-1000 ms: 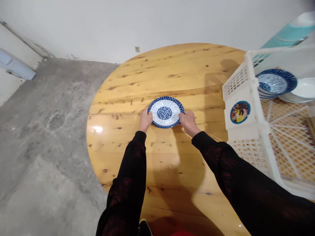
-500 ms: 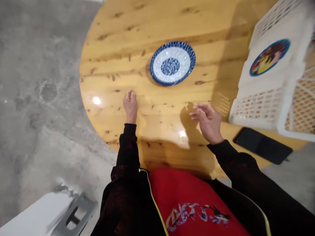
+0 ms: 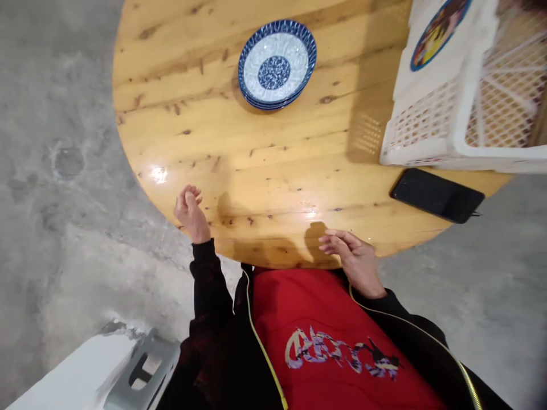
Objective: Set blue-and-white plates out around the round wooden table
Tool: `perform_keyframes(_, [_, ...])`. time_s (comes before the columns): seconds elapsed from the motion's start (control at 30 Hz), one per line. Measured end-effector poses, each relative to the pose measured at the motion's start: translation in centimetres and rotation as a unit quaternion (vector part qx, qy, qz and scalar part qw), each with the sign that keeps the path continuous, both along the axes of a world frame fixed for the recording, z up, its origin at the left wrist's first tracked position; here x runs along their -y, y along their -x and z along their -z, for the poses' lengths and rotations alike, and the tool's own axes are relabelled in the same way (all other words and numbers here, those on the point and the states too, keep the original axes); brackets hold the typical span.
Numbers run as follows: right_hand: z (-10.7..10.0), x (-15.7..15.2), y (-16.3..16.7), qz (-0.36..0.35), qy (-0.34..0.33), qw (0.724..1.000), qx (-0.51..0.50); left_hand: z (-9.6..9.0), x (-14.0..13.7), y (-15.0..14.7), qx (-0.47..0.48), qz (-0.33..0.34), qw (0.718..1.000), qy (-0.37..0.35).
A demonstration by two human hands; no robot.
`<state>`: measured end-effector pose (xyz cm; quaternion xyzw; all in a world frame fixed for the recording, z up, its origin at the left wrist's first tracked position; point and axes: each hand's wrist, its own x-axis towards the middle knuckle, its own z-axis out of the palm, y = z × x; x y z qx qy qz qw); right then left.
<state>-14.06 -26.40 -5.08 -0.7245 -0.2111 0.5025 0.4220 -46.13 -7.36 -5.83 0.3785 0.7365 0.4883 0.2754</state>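
A small stack of blue-and-white plates [image 3: 294, 54] sits on the round wooden table [image 3: 239, 142], with dark blue rims and a speckled blue centre on the top one. My left hand [image 3: 191, 212] hovers over the table's near left edge, its fingers loosely curled and a little apart, holding nothing. Over the near edge, in front of my red shirt, my right hand [image 3: 355, 257] has its fingers partly stretched out and nothing in them. Both hands are well short of the plates and touch nothing that I can see.
On the right stands a white plastic basket [image 3: 421, 134] with lattice walls and an oval picture label. A black phone [image 3: 437, 195] lies in front of it near the table edge. At the lower left, a grey and white seat-like object [image 3: 166, 364] stands on the concrete floor.
Both hands have drawn back from the plates towards the table's near edge, and the left hand's fingers have loosened. The view has shifted, so the table, plates and basket appear higher.
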Motion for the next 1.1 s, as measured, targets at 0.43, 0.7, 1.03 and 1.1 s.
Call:
perform_keyframes(0.43, [0.1, 7.5, -3.3, -0.033, -0.024, 0.998, -0.044, -0.5, 20.0, -3.7, 0.052, 0.025, 0.993, 0.104])
perform_keyframes(0.7, [-0.2, 11.5, -4.6, -0.036, -0.065, 0.996, -0.056, -1.2, 26.8, -11.2, 0.114, 0.174, 0.972, 0.112])
perform_keyframes(1.03, [-0.2, 14.1, -3.0, -0.142, -0.08, 0.983, -0.089, -1.5, 34.4, -11.8, 0.109, 0.115, 0.98, 0.123])
perform_keyframes(1.1, [-0.5, 14.9, -3.1, -0.149, -0.087, 0.982, -0.077, -2.0, 33.9, -11.7, 0.119, 0.122, 0.978, 0.118])
